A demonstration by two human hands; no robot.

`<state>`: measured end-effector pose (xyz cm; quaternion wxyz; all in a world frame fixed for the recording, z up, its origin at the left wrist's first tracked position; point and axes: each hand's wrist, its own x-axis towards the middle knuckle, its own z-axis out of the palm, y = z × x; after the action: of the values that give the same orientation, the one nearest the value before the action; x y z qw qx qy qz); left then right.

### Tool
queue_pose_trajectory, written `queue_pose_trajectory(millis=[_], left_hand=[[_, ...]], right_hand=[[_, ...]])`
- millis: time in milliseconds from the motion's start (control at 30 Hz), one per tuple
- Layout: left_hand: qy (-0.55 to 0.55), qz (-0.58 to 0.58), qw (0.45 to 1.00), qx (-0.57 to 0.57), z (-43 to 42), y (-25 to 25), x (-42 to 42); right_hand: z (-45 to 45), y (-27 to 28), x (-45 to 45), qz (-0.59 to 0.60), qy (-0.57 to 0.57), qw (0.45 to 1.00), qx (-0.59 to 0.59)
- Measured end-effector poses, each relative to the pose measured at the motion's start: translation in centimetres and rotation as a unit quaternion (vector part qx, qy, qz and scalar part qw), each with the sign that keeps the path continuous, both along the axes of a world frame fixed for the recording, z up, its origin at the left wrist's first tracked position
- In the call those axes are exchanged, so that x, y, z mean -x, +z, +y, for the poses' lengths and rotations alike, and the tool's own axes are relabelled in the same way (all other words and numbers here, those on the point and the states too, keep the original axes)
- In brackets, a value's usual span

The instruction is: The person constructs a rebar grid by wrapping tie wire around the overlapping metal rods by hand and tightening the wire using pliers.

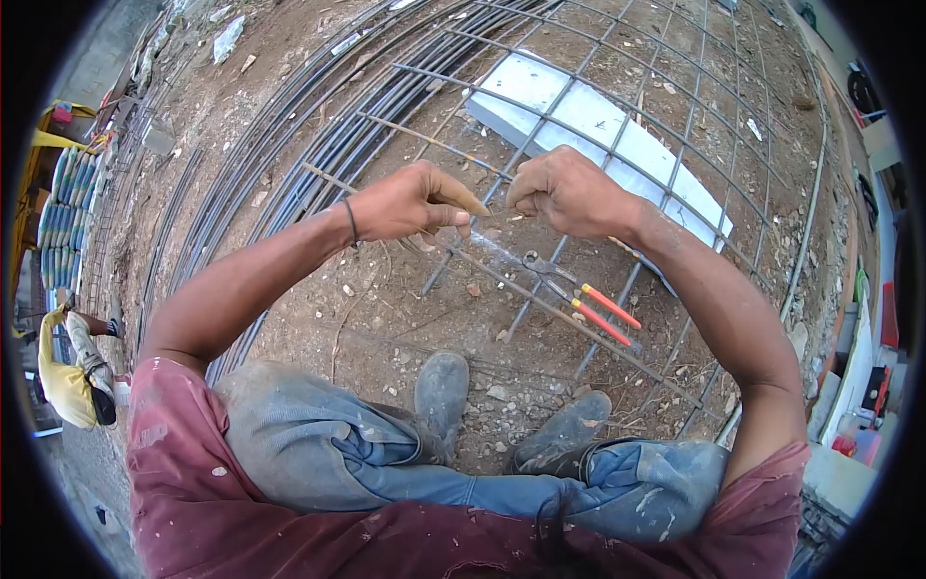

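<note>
My left hand (410,203) is closed in a pinch on thin tie wire, and a few loose strands hang below its fingers. Close to its right, my right hand (569,193) is curled shut above the rebar grid (608,150). A thin strand seems to run between the two hands, though its ends are hidden by the fingers. Below them, pincers (588,301) with red-orange handles rest across the rebar, jaws towards my hands. Under the grid lies a white foam-like slab (559,92).
A bundle of long rebar (338,145) curves along the left. My boots (444,396) stand on stony soil just short of the grid. At the far left, a person in yellow (68,386) is near stacked striped bundles (68,207). Assorted items line the right edge.
</note>
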<state>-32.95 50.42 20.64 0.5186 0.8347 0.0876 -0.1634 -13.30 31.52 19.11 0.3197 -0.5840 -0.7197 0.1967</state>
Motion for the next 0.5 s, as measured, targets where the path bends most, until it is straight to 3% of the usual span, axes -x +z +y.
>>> queue_pose_trajectory(millis=[33,133,200,267,333,400,467,500], left_hand=[[0.072,0.049,0.996,0.019,-0.1,1.1,-0.1],[0.103,0.035,0.993,0.042,4.8,-3.2,-0.9],[0.170,0.056,0.983,-0.040,8.0,-4.8,-1.6],[0.209,0.098,0.972,-0.040,10.1,-5.6,-2.5],[0.079,0.171,0.951,-0.246,10.9,-6.8,-3.5],[0.048,0.144,0.960,-0.234,10.2,-8.4,-4.5],[-0.161,0.156,0.937,-0.267,8.1,-6.9,-5.9],[-0.179,0.169,0.930,-0.272,7.9,-6.6,-6.2]], right_hand=[[0.6,-1.0,-0.5,-0.009,-0.033,0.999,0.034],[1.8,-3.5,-1.6,0.048,-0.123,0.985,0.108],[1.5,-5.1,-3.0,0.056,-0.139,0.986,0.075],[0.9,-5.7,-4.4,0.061,-0.152,0.986,0.042],[0.2,-5.4,-5.3,0.005,-0.162,0.981,0.106],[-0.3,-6.1,-5.3,-0.003,-0.165,0.980,0.109],[-0.7,-6.0,-5.0,-0.012,-0.149,0.983,0.104],[-1.1,-6.1,-4.9,-0.025,-0.148,0.984,0.094]])
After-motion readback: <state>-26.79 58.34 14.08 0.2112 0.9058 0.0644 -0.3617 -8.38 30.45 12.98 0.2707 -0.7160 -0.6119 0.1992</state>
